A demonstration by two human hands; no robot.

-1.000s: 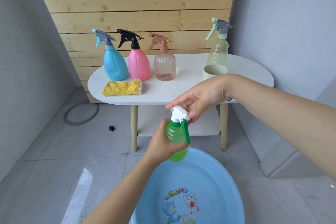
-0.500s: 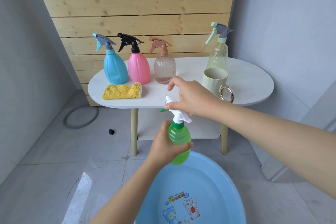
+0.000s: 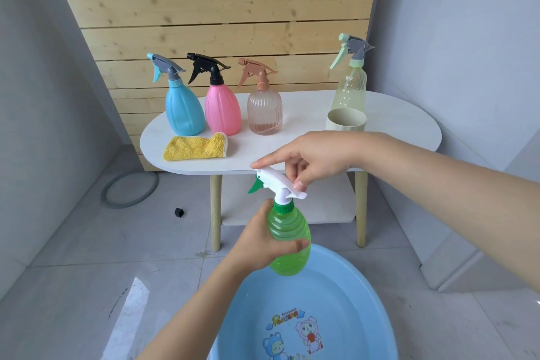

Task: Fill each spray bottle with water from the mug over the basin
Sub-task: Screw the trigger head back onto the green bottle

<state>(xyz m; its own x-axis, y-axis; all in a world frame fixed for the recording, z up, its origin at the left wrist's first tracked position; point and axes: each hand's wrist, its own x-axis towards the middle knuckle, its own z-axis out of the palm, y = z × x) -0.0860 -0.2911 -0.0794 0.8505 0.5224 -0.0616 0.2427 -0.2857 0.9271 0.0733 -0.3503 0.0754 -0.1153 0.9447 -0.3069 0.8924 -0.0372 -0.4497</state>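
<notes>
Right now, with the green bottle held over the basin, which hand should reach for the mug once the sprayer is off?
Right. The right hand is already up at the sprayer, nearest the mug on the table. The left hand grips the green bottle above the basin.

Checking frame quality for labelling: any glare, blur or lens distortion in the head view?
Head view: soft, even daylight with faint shadows; a bright glare patch on the floor tiles at lower left; wide-angle bending shows in the wood panel edges; the green bottle and both hands look sharp, no motion blur.
</notes>
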